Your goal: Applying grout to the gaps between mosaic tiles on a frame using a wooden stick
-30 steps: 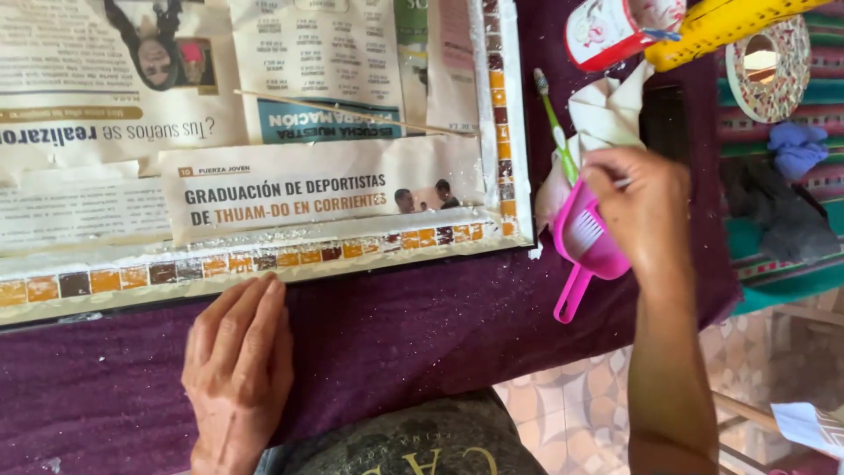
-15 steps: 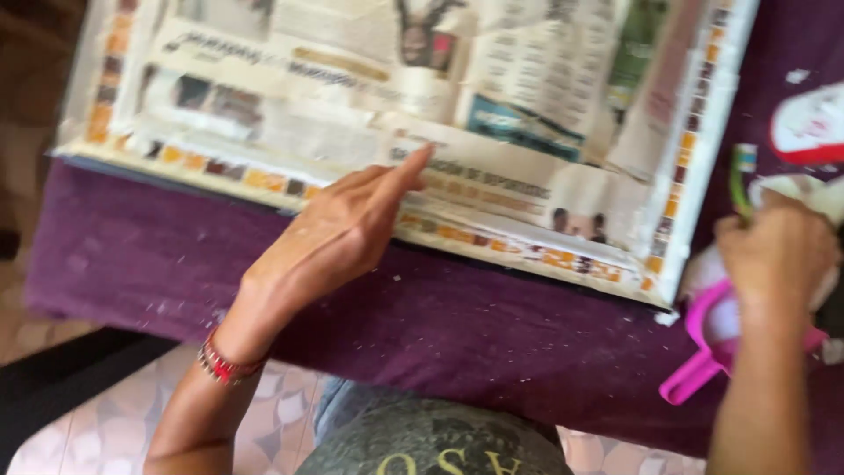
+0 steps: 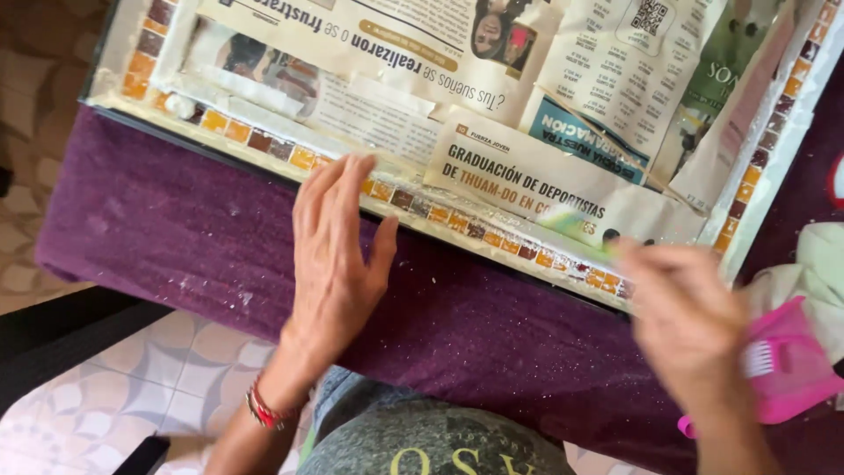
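A large flat panel lies on the purple cloth point(image 3: 492, 334). Its border point(image 3: 440, 214) is set with small orange and brown mosaic tiles, and newspaper point(image 3: 492, 79) covers its middle. My left hand point(image 3: 338, 255) rests flat with fingers apart, fingertips on the near tiled border. My right hand point(image 3: 686, 325) is blurred by motion and pinched on a thin pale green brush point(image 3: 567, 222) whose tip is over the near border. Just right of that hand sits a pink plastic scoop-like container point(image 3: 796, 378).
A crumpled white cloth point(image 3: 822, 264) lies at the right edge, with a red and white object point(image 3: 837, 180) above it. The patterned tile floor point(image 3: 167, 387) and a dark furniture edge point(image 3: 61, 339) show at lower left. My lap is at the bottom.
My right hand has left the pink container and swung left to the near tiled border with the brush. My left hand has moved onto the border. The view has shifted and tilted.
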